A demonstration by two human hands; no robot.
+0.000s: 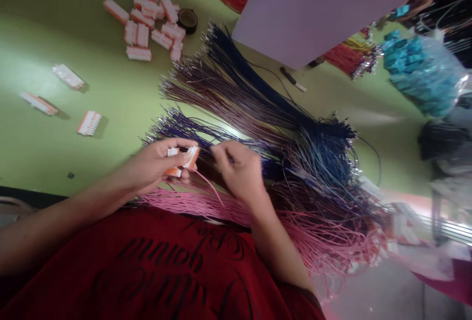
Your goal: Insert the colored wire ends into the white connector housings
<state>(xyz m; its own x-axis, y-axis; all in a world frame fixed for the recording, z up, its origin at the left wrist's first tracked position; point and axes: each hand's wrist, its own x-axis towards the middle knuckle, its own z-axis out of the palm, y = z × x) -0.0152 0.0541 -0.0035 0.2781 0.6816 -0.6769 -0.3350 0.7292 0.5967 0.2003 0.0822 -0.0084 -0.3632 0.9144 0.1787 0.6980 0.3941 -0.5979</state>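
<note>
I see my left hand [155, 162] closed around a small white and orange connector [182, 159], its fingers [184, 144] curled over the top and the thumb under it, so the part sits clamped between them just above the near edge of the bench [44, 143]. My right hand [241, 170] is just beside it, fingers [221, 150] pinched together at the tips, apparently on a thin wire, though I cannot tell which strand. A single pink wire [208, 185] runs from the connector down toward the pink bundle [221, 207], which lies along the near edge under both wrists.

Behind the hands, purple wires [177, 126] fan toward the middle of the bench, with brown wires [221, 94] and dark blue wires [239, 62] spread farther back; all the bundles cross in a tangle to the right of my right hand. A heap of the same white and orange connectors [151, 27] sits near the far left corner, beside a roll of dark tape [188, 19]. Three loose connectors [88, 122] lie well apart toward the left edge. A pale board [324, 10] covers the far edge, and a bag of teal parts [424, 72] sits at the far right.
</note>
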